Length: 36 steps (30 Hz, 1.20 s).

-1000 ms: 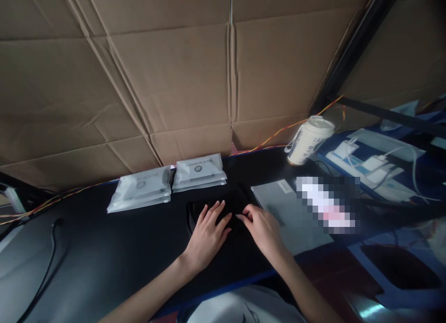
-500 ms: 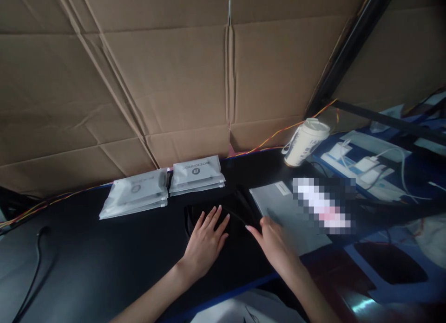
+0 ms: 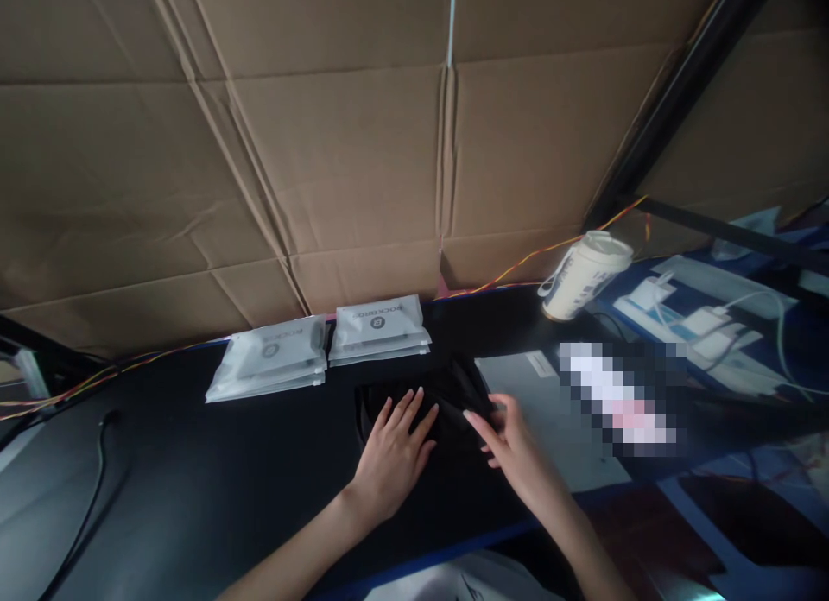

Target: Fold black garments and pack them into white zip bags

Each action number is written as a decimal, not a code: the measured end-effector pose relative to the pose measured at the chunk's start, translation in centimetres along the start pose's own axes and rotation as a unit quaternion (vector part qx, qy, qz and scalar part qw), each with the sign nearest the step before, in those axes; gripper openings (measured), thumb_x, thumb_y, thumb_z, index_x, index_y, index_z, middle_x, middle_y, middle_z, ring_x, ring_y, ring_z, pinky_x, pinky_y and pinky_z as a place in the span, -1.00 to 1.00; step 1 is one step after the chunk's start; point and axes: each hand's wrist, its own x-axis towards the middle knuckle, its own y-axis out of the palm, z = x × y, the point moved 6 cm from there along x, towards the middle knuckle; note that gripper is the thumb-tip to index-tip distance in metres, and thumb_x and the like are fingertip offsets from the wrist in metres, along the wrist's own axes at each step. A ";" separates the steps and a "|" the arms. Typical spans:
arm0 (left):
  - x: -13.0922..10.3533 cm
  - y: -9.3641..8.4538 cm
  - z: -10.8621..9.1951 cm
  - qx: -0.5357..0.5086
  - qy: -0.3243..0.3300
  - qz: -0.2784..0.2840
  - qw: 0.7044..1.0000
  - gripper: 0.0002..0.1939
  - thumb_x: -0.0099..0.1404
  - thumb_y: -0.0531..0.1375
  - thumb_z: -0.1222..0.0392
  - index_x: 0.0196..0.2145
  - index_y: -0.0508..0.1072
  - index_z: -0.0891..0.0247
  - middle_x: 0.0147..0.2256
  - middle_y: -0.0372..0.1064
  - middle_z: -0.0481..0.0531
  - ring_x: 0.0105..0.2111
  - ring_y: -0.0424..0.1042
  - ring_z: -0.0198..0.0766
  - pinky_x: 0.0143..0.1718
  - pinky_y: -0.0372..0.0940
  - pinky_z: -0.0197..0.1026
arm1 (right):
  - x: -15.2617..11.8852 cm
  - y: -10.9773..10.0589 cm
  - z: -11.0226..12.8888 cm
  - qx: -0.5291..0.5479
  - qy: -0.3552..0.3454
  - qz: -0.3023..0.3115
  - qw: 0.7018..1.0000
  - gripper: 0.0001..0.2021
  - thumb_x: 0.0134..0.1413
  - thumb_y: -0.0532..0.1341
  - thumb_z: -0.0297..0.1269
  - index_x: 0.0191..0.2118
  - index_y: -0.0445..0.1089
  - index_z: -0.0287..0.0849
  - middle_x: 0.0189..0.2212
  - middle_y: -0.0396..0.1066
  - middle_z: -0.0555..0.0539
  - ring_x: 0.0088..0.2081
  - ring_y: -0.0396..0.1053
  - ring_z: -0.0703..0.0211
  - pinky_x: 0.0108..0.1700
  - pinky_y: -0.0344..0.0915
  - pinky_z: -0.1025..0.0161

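Note:
A black cloth item (image 3: 453,398) lies on the dark tabletop; its outline is hard to tell from the table, and I cannot make out its kind. My left hand (image 3: 396,454) rests flat on its left part, fingers stretched out and palm down. My right hand (image 3: 511,437) is at the cloth's right side, with some of the black fabric between thumb and fingers. Just right of that hand lies a flat, frosted plastic bag (image 3: 550,420) with a white label, partly covered by the hand.
Two stacks of frosted zip bags, one left (image 3: 272,355) and one right (image 3: 379,329), lie along the cardboard wall (image 3: 350,152). A white lidded cup (image 3: 586,277) stands at the back right, near chargers on a power strip (image 3: 699,325). A black cable (image 3: 91,506) runs down the left side.
The view has shifted slightly. My right hand has turned and lifted a fold of the black cloth between its fingers. My left hand stays flat on the cloth.

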 end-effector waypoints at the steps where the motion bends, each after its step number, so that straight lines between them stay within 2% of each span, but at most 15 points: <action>1: 0.0 0.0 0.0 -0.004 0.000 -0.005 1.000 -0.51 0.38 0.04 0.15 0.24 0.15 0.16 0.26 0.04 0.19 0.25 0.05 -0.02 0.18 0.11 0.15 | 0.1 0.1 0.2 0.002 -0.012 -0.015 1.000 -0.45 0.05 0.12 0.14 0.02 0.10 -0.15 -0.23 0.43 -0.17 -0.37 0.49 0.04 -0.50 0.41 0.20; 6: -0.1 -0.4 0.5 -0.090 -0.019 -0.002 0.996 -0.53 0.40 0.00 0.07 0.24 0.15 0.13 0.27 0.04 0.15 0.26 0.03 -0.03 0.20 0.06 0.17 | 0.3 0.8 1.1 -0.034 -0.085 -0.084 0.992 -0.55 0.01 0.21 -0.11 0.00 0.17 -0.15 -0.18 0.41 -0.18 -0.21 0.46 -0.05 -0.26 0.42 0.07; 9: -0.2 -0.9 2.1 -0.275 -0.102 -0.024 0.956 -0.57 0.43 -0.07 0.00 0.17 0.26 0.10 0.24 0.12 0.09 0.24 0.10 -0.09 0.23 0.03 0.14 | -0.3 0.6 2.1 -0.039 -0.107 -0.127 0.985 -0.64 0.06 0.15 -0.22 0.00 0.18 -0.12 -0.23 0.42 -0.12 -0.21 0.45 0.02 -0.20 0.40 0.09; 11: -0.4 -0.8 3.9 -0.458 -0.198 -0.065 0.864 -0.57 0.43 -0.10 -0.03 0.09 0.37 0.13 0.17 0.24 0.05 0.20 0.17 -0.11 0.25 -0.01 0.09 | -1.0 0.4 3.4 -0.033 -0.124 -0.159 0.979 -0.64 0.07 0.13 -0.26 0.01 0.18 -0.13 -0.26 0.43 -0.11 -0.23 0.45 0.04 -0.21 0.40 0.11; 14: -0.8 0.4 6.2 -0.675 -0.305 -0.126 0.660 -0.50 0.39 -0.07 -0.11 -0.03 0.47 0.25 0.05 0.39 0.11 0.14 0.27 -0.07 0.25 0.00 0.05 | -2.3 1.3 6.1 -0.005 -0.192 -0.175 0.966 -0.64 0.06 0.12 -0.35 0.01 0.19 -0.13 -0.27 0.44 -0.11 -0.22 0.46 0.07 -0.17 0.41 0.14; 15: -0.9 0.7 6.7 -0.708 -0.320 -0.135 0.614 -0.47 0.38 -0.08 -0.15 -0.06 0.47 0.29 0.02 0.42 0.14 0.11 0.30 -0.06 0.23 0.04 0.04 | -2.8 2.1 7.0 0.000 -0.223 -0.162 0.961 -0.63 0.04 0.11 -0.40 0.02 0.20 -0.12 -0.26 0.45 -0.11 -0.21 0.46 0.09 -0.15 0.42 0.15; 17: -0.8 1.0 7.5 -0.736 -0.329 -0.134 0.577 -0.39 0.37 -0.13 -0.20 -0.07 0.47 0.33 -0.01 0.44 0.20 0.06 0.36 -0.04 0.14 0.18 0.02 | -3.8 4.6 8.8 -0.006 -0.291 -0.106 0.951 -0.54 -0.05 0.08 -0.55 0.02 0.19 -0.12 -0.22 0.46 -0.11 -0.18 0.47 0.11 -0.10 0.42 0.17; 20: -0.9 0.8 8.4 -0.740 -0.341 -0.124 0.567 -0.32 0.34 -0.16 -0.26 -0.10 0.47 0.37 -0.13 0.50 0.25 -0.06 0.45 0.02 -0.02 0.32 0.04 | -5.0 8.8 9.9 -0.064 -0.361 -0.008 0.930 -0.43 -0.21 0.06 -0.68 0.00 0.22 -0.12 -0.15 0.46 -0.12 -0.10 0.45 0.07 -0.04 0.41 0.13; 24: -1.1 0.2 9.0 -0.717 -0.352 -0.141 0.585 -0.30 0.28 -0.09 -0.30 -0.15 0.48 0.43 -0.28 0.53 0.27 -0.21 0.51 0.06 -0.18 0.38 0.06 | -5.4 11.2 9.5 -0.124 -0.388 0.026 0.913 -0.50 -0.22 0.06 -0.73 -0.12 0.29 -0.12 -0.12 0.47 -0.15 0.00 0.41 0.01 0.05 0.37 0.02; 28: -1.9 -0.9 9.6 -0.651 -0.352 -0.224 0.634 -0.46 0.28 0.05 -0.17 0.01 0.36 0.31 -0.07 0.44 0.20 -0.04 0.41 -0.01 -0.02 0.28 0.03 | -5.2 11.0 9.3 -0.111 -0.409 0.046 0.905 -0.55 -0.15 0.04 -0.73 -0.17 0.33 -0.11 -0.18 0.49 -0.09 0.01 0.40 0.09 0.13 0.29 0.01; 29: -2.2 -1.4 9.8 -0.616 -0.343 -0.250 0.664 -0.49 0.26 0.11 -0.11 0.06 0.31 0.25 0.02 0.37 0.16 0.04 0.34 -0.04 0.04 0.22 0.00 | -5.3 10.9 9.3 -0.106 -0.414 0.049 0.903 -0.56 -0.13 0.04 -0.72 -0.17 0.34 -0.12 -0.20 0.49 -0.08 0.00 0.40 0.10 0.15 0.27 0.00; 31: -2.3 -2.7 9.4 -0.507 -0.293 -0.267 0.765 -0.55 0.25 0.18 0.02 0.06 0.30 0.17 0.08 0.28 0.12 0.10 0.25 -0.09 0.09 0.17 -0.05 | -5.4 10.9 9.4 -0.104 -0.421 0.054 0.899 -0.57 -0.11 0.05 -0.70 -0.14 0.36 -0.13 -0.19 0.49 -0.08 0.01 0.39 0.11 0.18 0.22 -0.02; 33: -1.8 -3.4 8.3 -0.398 -0.210 -0.221 0.865 -0.70 0.26 0.16 0.07 -0.06 0.42 0.16 -0.09 0.38 0.09 -0.06 0.36 -0.14 -0.05 0.26 -0.13 | -5.5 10.9 9.3 -0.110 -0.425 0.064 0.896 -0.60 -0.07 0.09 -0.66 -0.11 0.37 -0.16 -0.17 0.49 -0.10 0.00 0.39 0.09 0.21 0.18 -0.03; 34: -1.5 -3.3 7.7 -0.359 -0.171 -0.183 0.899 -0.76 0.27 0.15 0.06 -0.14 0.47 0.15 -0.21 0.42 0.06 -0.20 0.41 -0.18 -0.16 0.30 -0.19 | -5.7 10.9 9.3 -0.114 -0.426 0.075 0.894 -0.62 -0.05 0.12 -0.63 -0.09 0.37 -0.18 -0.16 0.49 -0.12 0.00 0.39 0.09 0.22 0.15 -0.04; 36: -0.9 -2.8 7.1 -0.338 -0.132 -0.122 0.924 -0.81 0.28 0.14 0.07 -0.26 0.51 0.14 -0.40 0.41 -0.02 -0.43 0.39 -0.28 -0.36 0.29 -0.28 | -6.1 10.6 9.1 -0.113 -0.430 0.105 0.889 -0.65 0.00 0.20 -0.53 -0.04 0.37 -0.19 -0.12 0.47 -0.13 0.03 0.36 0.06 0.24 0.10 -0.05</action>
